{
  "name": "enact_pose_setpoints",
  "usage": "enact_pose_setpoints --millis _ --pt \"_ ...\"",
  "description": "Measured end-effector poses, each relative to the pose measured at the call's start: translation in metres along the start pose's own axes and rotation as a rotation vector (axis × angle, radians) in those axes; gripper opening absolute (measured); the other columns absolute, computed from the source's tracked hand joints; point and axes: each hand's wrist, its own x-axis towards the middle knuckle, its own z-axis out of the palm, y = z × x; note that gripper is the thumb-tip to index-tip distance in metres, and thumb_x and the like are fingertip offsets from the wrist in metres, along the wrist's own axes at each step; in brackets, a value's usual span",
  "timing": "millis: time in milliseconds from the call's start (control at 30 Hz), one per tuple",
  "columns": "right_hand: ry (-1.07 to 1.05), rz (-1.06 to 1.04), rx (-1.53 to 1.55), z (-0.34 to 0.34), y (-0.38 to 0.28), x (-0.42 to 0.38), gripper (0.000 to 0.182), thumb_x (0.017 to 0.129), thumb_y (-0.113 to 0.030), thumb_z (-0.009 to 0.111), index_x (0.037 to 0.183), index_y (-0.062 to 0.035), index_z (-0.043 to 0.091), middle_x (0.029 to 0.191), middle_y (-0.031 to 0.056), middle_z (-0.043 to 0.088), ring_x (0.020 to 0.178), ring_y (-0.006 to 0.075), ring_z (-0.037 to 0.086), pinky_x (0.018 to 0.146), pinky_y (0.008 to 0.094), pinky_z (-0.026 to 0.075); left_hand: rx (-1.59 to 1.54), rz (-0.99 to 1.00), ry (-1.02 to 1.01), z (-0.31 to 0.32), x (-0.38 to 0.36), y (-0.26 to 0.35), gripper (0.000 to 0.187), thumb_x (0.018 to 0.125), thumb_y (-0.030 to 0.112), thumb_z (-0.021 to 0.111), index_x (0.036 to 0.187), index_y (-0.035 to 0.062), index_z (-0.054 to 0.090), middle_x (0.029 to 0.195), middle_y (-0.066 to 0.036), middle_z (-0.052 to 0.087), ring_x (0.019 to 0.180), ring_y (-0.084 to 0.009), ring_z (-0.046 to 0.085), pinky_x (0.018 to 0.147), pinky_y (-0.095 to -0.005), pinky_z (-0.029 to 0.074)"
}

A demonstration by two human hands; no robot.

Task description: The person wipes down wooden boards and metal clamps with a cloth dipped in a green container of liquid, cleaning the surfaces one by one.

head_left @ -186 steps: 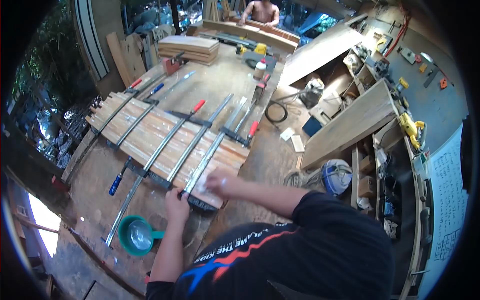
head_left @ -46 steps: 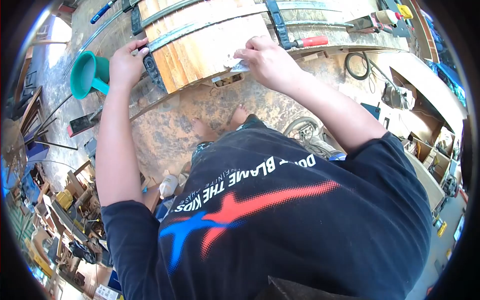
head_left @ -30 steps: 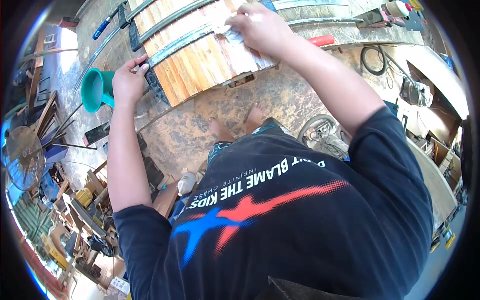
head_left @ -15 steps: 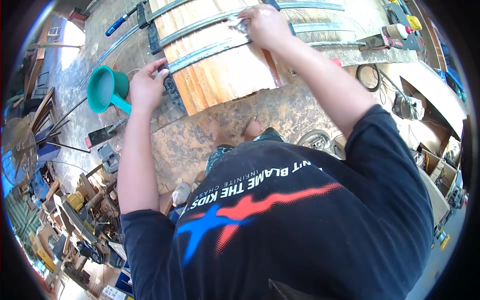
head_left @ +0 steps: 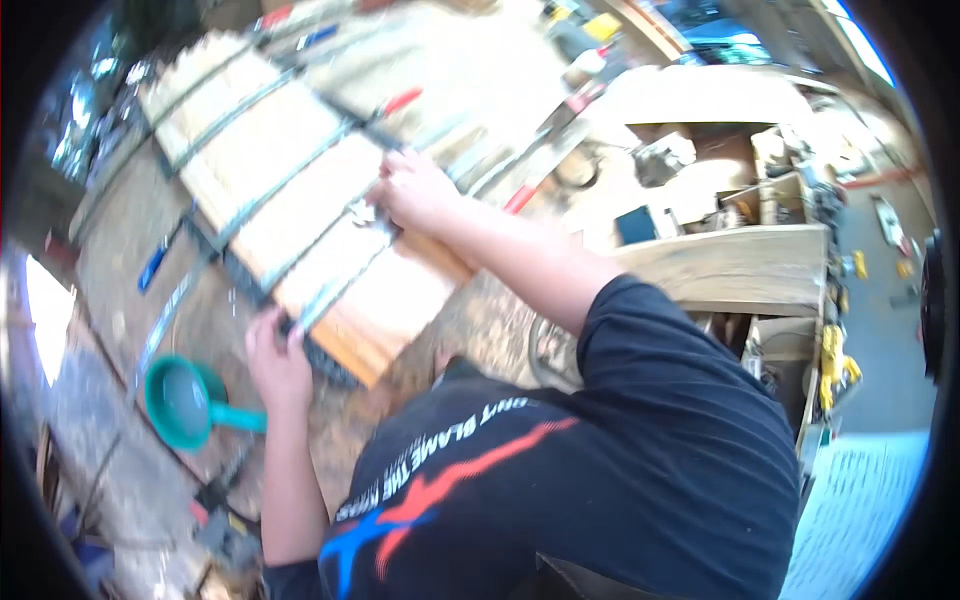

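Observation:
A glued-up wooden panel lies on the bench with several metal bar clamps across it. My right hand is over the panel's right side, closed on a crumpled greyish-white rag between two of the clamps. At the panel's near left edge, my left hand has its thumb and fingers around the end of the nearest bar clamp; blur softens the fingertips. Just left of that wrist stands a teal dipper with cloudy liquid in it, its handle pointing toward my forearm.
A blue-handled clamp lies left of the panel. Red clamp handles stick out on the far right side. Beyond my right arm is a wooden box with tools and parts. A yellow tool sits at the far right.
My view has swung to the right, so the panel appears turned and lower left. The right hand still holds the rag on the panel; the left hand stays at the clamp end.

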Motion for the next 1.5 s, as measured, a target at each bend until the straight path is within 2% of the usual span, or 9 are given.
enact_pose_setpoints --millis 133,500,667,733,1133,1167,1200,1333,1500 --pt "-0.106 0.421 0.179 0.004 0.032 -0.01 0.016 0.082 -0.012 0.069 0.093 -0.0162 0.081 0.091 0.0096 0.07 0.095 0.0306 0.067 0.086 0.0422 0.055 -0.113 -0.134 -0.14 -0.008 0.006 0.007 0.033 0.09 0.0 0.071 0.122 0.0065 0.069 0.108 -0.012 0.063 0.095 -0.0254 0.066 0.082 -0.0361 0.053" --pt "-0.232 -0.044 0.479 0.035 -0.156 0.024 0.011 0.083 -0.017 0.068 0.088 -0.0089 0.073 0.105 0.0148 0.067 0.105 0.0319 0.062 0.091 0.0428 0.052 -0.269 -0.087 -0.2 -0.006 0.013 0.003 0.021 0.088 -0.001 0.073 0.106 0.0018 0.062 0.102 -0.012 0.059 0.082 -0.0237 0.061 0.075 -0.0352 0.05" --pt "-0.244 0.173 0.278 0.024 -0.047 0.008 0.018 0.083 -0.013 0.069 0.099 -0.0118 0.078 0.101 0.0122 0.068 0.099 0.0319 0.065 0.085 0.0414 0.055 -0.167 -0.046 -0.204 -0.013 0.016 0.004 0.021 0.086 0.002 0.076 0.097 0.0025 0.058 0.092 -0.01 0.057 0.073 -0.0214 0.054 0.069 -0.035 0.047" --pt "-0.246 0.591 0.371 0.002 0.009 0.002 0.023 0.082 -0.01 0.071 0.103 -0.0134 0.08 0.098 0.0111 0.068 0.097 0.0315 0.067 0.084 0.0415 0.056 -0.147 -0.065 -0.205 -0.014 0.019 0.016 0.02 0.086 0.002 0.076 0.095 0.0025 0.059 0.091 -0.01 0.056 0.074 -0.0222 0.055 0.07 -0.0353 0.047" --pt "-0.03 -0.094 0.499 0.07 -0.128 0.013 0.017 0.077 -0.007 0.068 0.093 -0.0107 0.073 0.094 0.0106 0.066 0.1 0.0328 0.063 0.088 0.0423 0.054 -0.174 0.105 -0.116 0.006 0.013 -0.032 0.017 0.089 0.001 0.072 0.095 0.0003 0.057 0.094 -0.012 0.059 0.081 -0.0263 0.062 0.075 -0.0351 0.051" --pt "-0.108 -0.034 0.373 0.067 -0.105 0.01 0.012 0.082 -0.007 0.064 0.091 -0.0086 0.071 0.088 0.0113 0.065 0.091 0.0337 0.065 0.082 0.0438 0.056 -0.366 -0.015 -0.144 0.006 0.014 -0.019 0.016 0.089 0.002 0.072 0.097 -0.0001 0.058 0.093 -0.014 0.06 0.082 -0.0285 0.062 0.077 -0.0386 0.052" --pt "-0.227 0.579 0.868 0.045 -0.094 0.006 0.018 0.088 -0.007 0.057 0.093 -0.0048 0.074 0.092 0.0181 0.072 0.083 0.0343 0.071 0.078 0.0428 0.057 -0.239 -0.014 -0.209 0.007 0.017 -0.027 0.015 0.089 0.003 0.071 0.098 0.0003 0.059 0.094 -0.015 0.061 0.084 -0.0294 0.063 0.078 -0.0407 0.052" --pt "-0.143 0.02 0.189 0.004 -0.05 0.011 0.022 0.072 -0.003 0.064 0.09 -0.0059 0.076 0.095 0.0141 0.07 0.098 0.0323 0.066 0.086 0.042 0.055 -0.187 -0.022 -0.164 -0.008 0.014 -0.004 0.014 0.089 0.006 0.075 0.095 0.0023 0.062 0.091 -0.013 0.063 0.077 -0.0268 0.067 0.071 -0.0369 0.054" --pt "-0.084 0.418 -0.127 0.007 -0.01 -0.003 0.022 0.09 -0.015 0.062 0.104 -0.011 0.079 0.106 0.0174 0.074 0.093 0.0329 0.072 0.085 0.0438 0.059 -0.174 -0.104 -0.212 -0.017 0.015 0.003 0.017 0.089 0.009 0.077 0.095 0.0019 0.063 0.092 -0.012 0.062 0.076 -0.0253 0.065 0.072 -0.0377 0.053"
